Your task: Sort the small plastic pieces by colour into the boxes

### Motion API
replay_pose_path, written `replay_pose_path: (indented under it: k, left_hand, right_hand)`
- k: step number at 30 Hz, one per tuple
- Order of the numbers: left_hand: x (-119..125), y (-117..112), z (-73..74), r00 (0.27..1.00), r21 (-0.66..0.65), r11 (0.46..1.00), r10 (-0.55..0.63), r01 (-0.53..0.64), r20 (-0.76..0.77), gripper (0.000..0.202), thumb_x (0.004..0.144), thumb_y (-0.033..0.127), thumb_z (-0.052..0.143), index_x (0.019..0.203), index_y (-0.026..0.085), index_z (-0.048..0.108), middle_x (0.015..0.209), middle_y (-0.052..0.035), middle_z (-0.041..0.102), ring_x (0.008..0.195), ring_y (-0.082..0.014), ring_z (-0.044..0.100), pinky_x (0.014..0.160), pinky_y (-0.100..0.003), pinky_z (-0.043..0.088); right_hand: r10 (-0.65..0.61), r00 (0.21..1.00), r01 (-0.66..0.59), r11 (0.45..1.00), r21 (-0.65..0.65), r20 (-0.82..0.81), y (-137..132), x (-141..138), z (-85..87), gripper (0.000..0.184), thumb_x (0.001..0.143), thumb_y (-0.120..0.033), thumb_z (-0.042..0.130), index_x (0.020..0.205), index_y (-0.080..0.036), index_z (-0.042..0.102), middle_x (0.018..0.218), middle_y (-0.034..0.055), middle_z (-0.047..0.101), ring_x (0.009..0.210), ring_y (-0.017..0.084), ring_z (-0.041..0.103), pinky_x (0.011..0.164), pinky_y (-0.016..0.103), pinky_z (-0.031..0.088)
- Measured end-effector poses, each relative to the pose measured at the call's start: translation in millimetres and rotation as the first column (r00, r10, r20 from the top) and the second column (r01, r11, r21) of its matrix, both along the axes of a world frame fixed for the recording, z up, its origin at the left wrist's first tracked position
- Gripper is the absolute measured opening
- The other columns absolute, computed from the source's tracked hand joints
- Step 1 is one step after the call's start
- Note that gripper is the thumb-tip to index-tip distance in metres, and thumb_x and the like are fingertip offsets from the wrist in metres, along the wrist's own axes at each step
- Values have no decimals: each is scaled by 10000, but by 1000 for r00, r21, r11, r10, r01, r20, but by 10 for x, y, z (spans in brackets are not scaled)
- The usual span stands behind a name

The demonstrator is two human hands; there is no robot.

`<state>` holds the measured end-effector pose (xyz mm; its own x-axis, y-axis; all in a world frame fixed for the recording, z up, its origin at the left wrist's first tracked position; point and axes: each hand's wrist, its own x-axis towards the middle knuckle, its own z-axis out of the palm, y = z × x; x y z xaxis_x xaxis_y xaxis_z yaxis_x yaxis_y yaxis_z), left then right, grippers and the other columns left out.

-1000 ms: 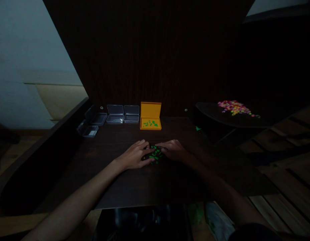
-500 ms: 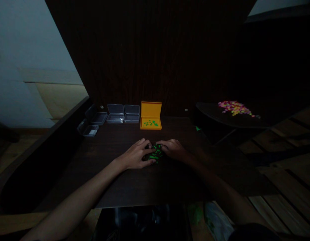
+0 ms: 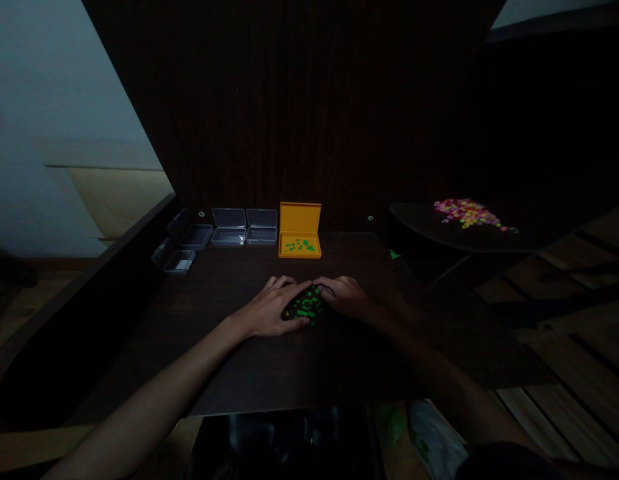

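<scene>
The tabletop (image 3: 269,373) looks wooden, the yellow box (image 3: 300,223) plastic.

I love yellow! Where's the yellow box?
In the head view, the open yellow box sits mid-picture, beyond the left hand and right hand, right of the clear boxes.

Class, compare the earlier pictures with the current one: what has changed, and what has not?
The left hand has swung its index finger forward, toward the fingers of the right hand. Several green pieces between the hands have shifted into a different arrangement. No new grip or release shows clearly. The yellow box, clear boxes and colourful heap stayed put.
</scene>
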<state>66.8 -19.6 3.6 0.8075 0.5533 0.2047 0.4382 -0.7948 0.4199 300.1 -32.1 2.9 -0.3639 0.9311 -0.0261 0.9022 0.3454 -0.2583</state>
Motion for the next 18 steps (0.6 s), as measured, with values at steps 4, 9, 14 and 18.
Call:
replay_pose_path:
  k: [4,9,14,18]
  left_hand:
    - [4,3,-7,1000,-5,1000,9,-9,-7,739,855,516,587,1473,221,310,1251,-143,539,1180,-288,446,1007,-493,343]
    - [11,3,4,999,-28,999,14,-15,-42,749,856,533,575,1479,226,297,1249,-134,553,1179,-298,437,1019,-500,325]
    - [10,2,12,1000,-32,999,10,-10,-26,733,862,515,575,1474,217,305,1232,-128,564,1168,-290,442,1018,-479,333]
    - [4,8,22,1000,-38,999,22,-23,-18,732,866,510,567,1476,208,296,1287,-132,532,1175,-287,441,1029,-478,334]
  right_hand:
    - [1,1000,-2,1000,7,15,-3,-7,12,336,958,-285,391,1219,-271,602,1087,13,718,950,179,659,823,274,429]
    - [-15,999,15,1000,-19,36,-12,-13,21,342,965,-319,378,1223,-273,597,1111,20,708,972,192,646,836,290,416]
    - [-18,999,20,999,-33,38,-6,-5,-1,353,963,-335,389,1252,-277,583,1135,29,698,1005,200,632,868,304,405]
    - [-30,998,32,999,-33,53,0,4,-16,354,964,-337,393,1252,-276,590,1140,36,696,1008,209,632,868,315,407]
